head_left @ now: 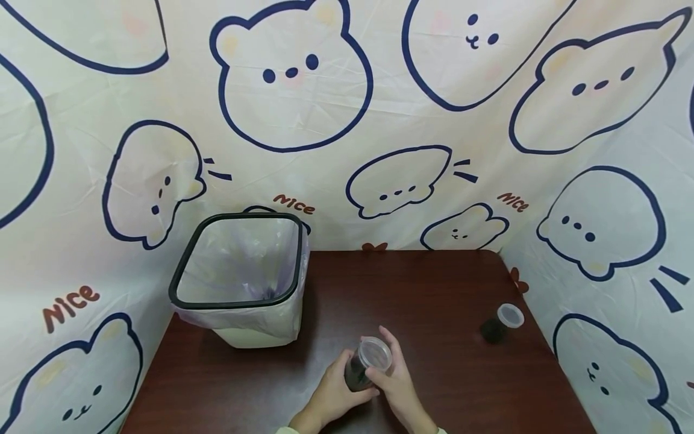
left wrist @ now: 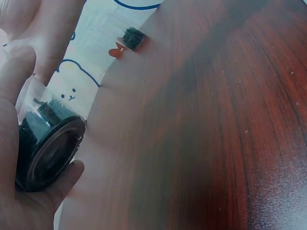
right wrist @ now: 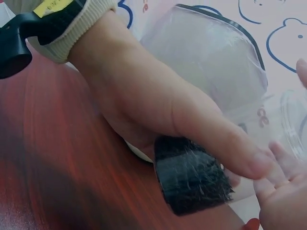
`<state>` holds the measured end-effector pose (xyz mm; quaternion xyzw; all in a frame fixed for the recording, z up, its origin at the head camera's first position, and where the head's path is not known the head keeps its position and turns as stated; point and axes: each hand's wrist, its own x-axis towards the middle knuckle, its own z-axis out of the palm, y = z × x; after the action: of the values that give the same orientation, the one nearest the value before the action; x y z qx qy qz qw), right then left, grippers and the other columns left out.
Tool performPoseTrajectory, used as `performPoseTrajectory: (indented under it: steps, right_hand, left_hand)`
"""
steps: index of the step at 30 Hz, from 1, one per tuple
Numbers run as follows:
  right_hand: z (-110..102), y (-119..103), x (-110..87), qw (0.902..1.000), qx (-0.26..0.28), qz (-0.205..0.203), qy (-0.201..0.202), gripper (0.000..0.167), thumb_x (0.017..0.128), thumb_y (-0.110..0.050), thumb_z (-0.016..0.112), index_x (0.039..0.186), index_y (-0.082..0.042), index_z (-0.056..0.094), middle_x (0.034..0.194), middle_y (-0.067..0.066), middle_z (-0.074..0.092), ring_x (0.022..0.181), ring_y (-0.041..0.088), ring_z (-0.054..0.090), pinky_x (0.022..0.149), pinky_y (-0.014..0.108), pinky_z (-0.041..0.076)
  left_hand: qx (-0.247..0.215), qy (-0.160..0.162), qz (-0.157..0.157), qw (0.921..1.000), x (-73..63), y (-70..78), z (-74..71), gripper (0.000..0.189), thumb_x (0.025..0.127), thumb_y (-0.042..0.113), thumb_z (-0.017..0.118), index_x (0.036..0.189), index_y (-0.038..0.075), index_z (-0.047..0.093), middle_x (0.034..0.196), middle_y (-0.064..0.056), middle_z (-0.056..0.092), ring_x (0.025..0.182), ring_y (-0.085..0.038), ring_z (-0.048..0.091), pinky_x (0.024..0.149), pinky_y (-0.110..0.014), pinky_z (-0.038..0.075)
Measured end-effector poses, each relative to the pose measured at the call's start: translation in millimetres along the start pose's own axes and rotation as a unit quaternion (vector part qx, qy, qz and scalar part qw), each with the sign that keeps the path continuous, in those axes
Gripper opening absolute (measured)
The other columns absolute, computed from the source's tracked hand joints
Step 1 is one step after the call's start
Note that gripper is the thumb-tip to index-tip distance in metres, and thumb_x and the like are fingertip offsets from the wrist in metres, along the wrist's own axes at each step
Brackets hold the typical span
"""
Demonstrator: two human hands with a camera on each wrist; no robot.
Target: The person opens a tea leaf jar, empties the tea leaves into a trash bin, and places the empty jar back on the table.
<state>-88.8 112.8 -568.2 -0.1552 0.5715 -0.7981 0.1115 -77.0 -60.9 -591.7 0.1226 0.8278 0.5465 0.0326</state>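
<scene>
A clear plastic cup with dark, shredded-looking contents is tilted between both hands, its pale translucent top facing up and to the right. My left hand grips it around the lower side; in the left wrist view the cup's dark round base shows beside that hand. My right hand holds the cup near its top, thumb on the near side and a finger extended along the far side. The right wrist view shows the dark contents below the right thumb.
A pale bin with a dark rim and a plastic liner stands at the table's back left. Another cup of dark contents is near the right edge of the brown table. Patterned fabric surrounds the table's back and sides.
</scene>
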Motion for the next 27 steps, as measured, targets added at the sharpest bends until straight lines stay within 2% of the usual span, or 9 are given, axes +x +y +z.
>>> performPoseTrajectory:
  steps: [4,10,15,19,24,27]
  right_hand:
    - [5,0,-1.0,0.9992,-0.012,0.014,0.035,0.089,0.094,-0.01,0.073,0.156,0.001,0.011,0.149,0.031,0.043,0.126,0.022,0.057,0.102,0.028,0.046]
    - [11,-1,-2.2,0.9973,-0.022,0.012,0.069,0.072,0.092,-0.003,0.073,0.146,-0.002,0.026,0.145,0.03,0.049,0.123,0.017,0.057,0.101,0.027,0.045]
    - [12,-2,-1.5,0.9969,-0.029,0.013,0.072,0.062,0.091,0.001,0.071,0.136,0.005,0.03,0.144,0.027,0.051,0.125,0.014,0.056,0.103,0.027,0.044]
    - [11,-2,-1.7,0.9967,-0.033,0.027,0.068,0.06,0.092,0.0,0.069,0.136,0.005,0.029,0.146,0.027,0.049,0.126,0.014,0.055,0.104,0.027,0.044]
    - [10,-2,-2.4,0.9964,-0.036,0.041,0.064,0.059,0.093,-0.001,0.068,0.138,0.002,0.029,0.145,0.012,0.054,0.129,0.016,0.052,0.105,0.028,0.043]
    - [9,-2,-2.8,0.997,-0.039,0.034,0.058,0.059,0.093,-0.002,0.068,0.139,0.004,0.03,0.143,0.009,0.056,0.129,0.017,0.053,0.106,0.03,0.042]
  left_hand:
    - [0.006,0.007,0.009,0.9999,-0.6,-1.0,0.7,0.059,0.076,0.043,0.089,0.117,0.016,0.055,0.106,0.007,0.065,0.094,-0.007,0.06,0.083,-0.03,0.05]
    - [-0.001,0.003,0.006,1.0,-0.6,-1.8,0.2,0.059,0.077,0.044,0.088,0.117,0.017,0.055,0.109,0.006,0.066,0.095,-0.007,0.061,0.083,-0.03,0.05]
    - [0.001,0.002,0.006,1.0,-0.5,-2.3,-0.3,0.059,0.077,0.044,0.088,0.117,0.018,0.054,0.112,0.005,0.066,0.097,-0.008,0.061,0.084,-0.031,0.05]
    - [-0.002,-0.005,0.002,1.0,-1.0,-2.3,-0.7,0.059,0.078,0.045,0.088,0.118,0.019,0.054,0.112,0.005,0.066,0.097,-0.009,0.061,0.084,-0.031,0.05]
    - [-0.01,-0.014,-0.003,0.9998,-1.5,-2.4,-1.6,0.059,0.079,0.048,0.086,0.118,0.019,0.053,0.111,0.007,0.064,0.098,-0.008,0.06,0.083,-0.031,0.049]
    - [-0.013,-0.017,-0.005,0.9998,-2.2,-2.7,-1.9,0.058,0.079,0.047,0.086,0.118,0.019,0.053,0.112,0.007,0.064,0.098,-0.009,0.06,0.083,-0.031,0.049]
